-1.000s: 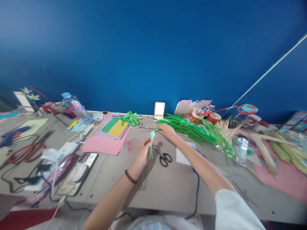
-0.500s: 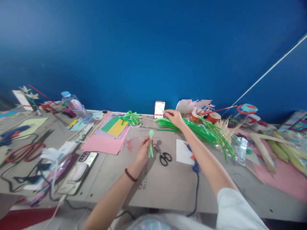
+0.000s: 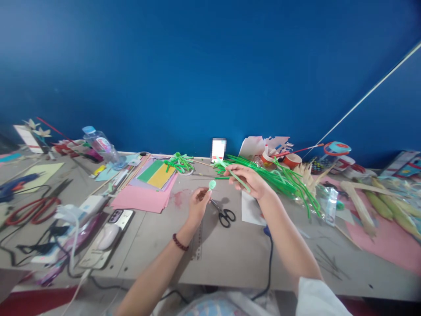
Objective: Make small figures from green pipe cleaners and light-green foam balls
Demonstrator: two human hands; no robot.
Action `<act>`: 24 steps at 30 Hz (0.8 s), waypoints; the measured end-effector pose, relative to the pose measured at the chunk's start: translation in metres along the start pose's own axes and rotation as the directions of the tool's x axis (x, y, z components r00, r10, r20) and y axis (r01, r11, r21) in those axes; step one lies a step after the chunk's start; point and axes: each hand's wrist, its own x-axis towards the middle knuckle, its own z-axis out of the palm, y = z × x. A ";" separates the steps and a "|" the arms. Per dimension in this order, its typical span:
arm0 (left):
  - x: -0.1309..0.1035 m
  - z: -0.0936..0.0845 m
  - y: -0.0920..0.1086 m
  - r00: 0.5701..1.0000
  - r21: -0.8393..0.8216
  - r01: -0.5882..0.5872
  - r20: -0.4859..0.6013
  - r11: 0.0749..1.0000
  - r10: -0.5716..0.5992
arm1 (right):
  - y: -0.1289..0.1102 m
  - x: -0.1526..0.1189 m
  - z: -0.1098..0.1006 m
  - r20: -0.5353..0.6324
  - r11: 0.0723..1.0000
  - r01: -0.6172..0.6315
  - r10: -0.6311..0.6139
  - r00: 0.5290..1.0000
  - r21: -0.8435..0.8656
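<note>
From my remote view, nearest in the middle, a beaded bracelet circles the left wrist; off to the left, a phone lies on the table with a white rounded object on top. The left hand has its fingers closed around a light green piece, whose round head pokes out above the fingertips. Just beside it, black-handled scissors lie on the table. The right hand pinches a light green strip that slants up to the left, above the table. Beyond the right hand I see a heap of green stems; pink sheets lie to the left. Farther back, a lit screen stands upright by the blue wall.
</note>
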 end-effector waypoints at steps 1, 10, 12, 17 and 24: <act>-0.001 0.000 0.000 1.000 0.015 -0.014 0.010 1.000 0.013 | 0.002 -0.004 0.001 0.008 1.000 -0.002 0.002 1.000 0.012; -0.006 0.000 0.000 0.985 0.196 -0.169 0.010 0.966 0.170 | 0.016 -0.015 0.008 -0.089 0.969 0.198 -0.212 0.973 -0.146; -0.007 -0.001 0.002 0.979 0.200 -0.200 0.007 0.959 0.202 | 0.019 -0.015 0.011 -0.081 0.936 0.233 -0.262 0.962 -0.263; -0.008 -0.004 0.006 0.963 0.232 -0.264 0.008 0.936 0.270 | 0.022 -0.023 0.020 0.000 0.799 0.303 -0.355 0.935 -0.519; -0.005 -0.006 0.005 0.952 0.223 -0.273 -0.076 0.936 0.296 | 0.026 -0.026 0.028 0.049 0.700 0.351 -0.412 0.910 -0.622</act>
